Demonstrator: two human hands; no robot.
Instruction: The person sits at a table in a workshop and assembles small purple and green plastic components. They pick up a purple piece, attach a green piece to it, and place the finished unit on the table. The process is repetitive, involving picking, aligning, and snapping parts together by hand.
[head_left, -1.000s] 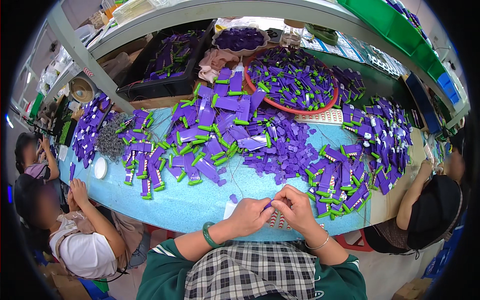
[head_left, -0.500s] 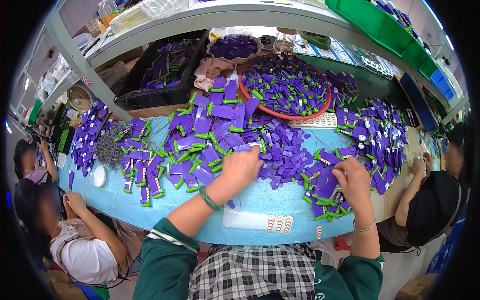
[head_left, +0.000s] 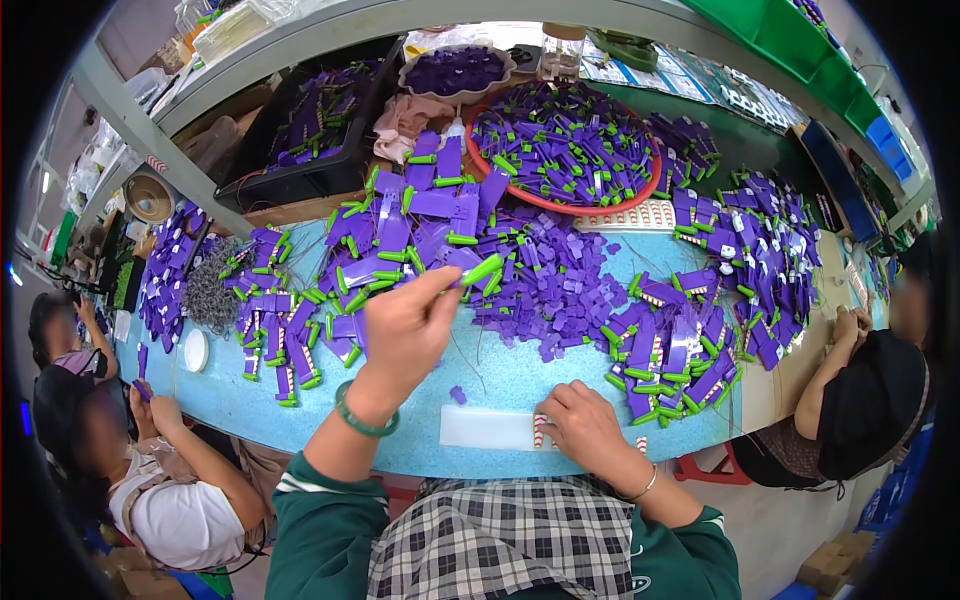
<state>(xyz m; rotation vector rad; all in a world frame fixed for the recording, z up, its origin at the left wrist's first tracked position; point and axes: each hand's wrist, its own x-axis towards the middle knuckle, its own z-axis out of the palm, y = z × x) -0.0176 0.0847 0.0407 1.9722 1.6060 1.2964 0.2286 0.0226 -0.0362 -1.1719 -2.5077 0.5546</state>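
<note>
Raised over the table, my left hand pinches a purple part with a bright green end; my fingers hide most of its purple side. Lower and to the right, my right hand rests with fingertips pinched at a striped sticker of red, yellow and white. That sticker is on a pale backing strip lying near the table's front edge, and my hand covers the strip's right end. A heap of similar purple and green parts lies right of my right hand, with another pile beyond my left.
Small purple pieces are heaped mid-table. Behind them stand an orange-rimmed basket of parts and a black crate. A white cup and tangled wire lie left. A shelf crosses above. Co-workers sit at both sides.
My left hand has lifted from the pile toward me and left, with a purple and green part in it. My right hand has left the right-hand heap and come down onto the sticker strip.
</note>
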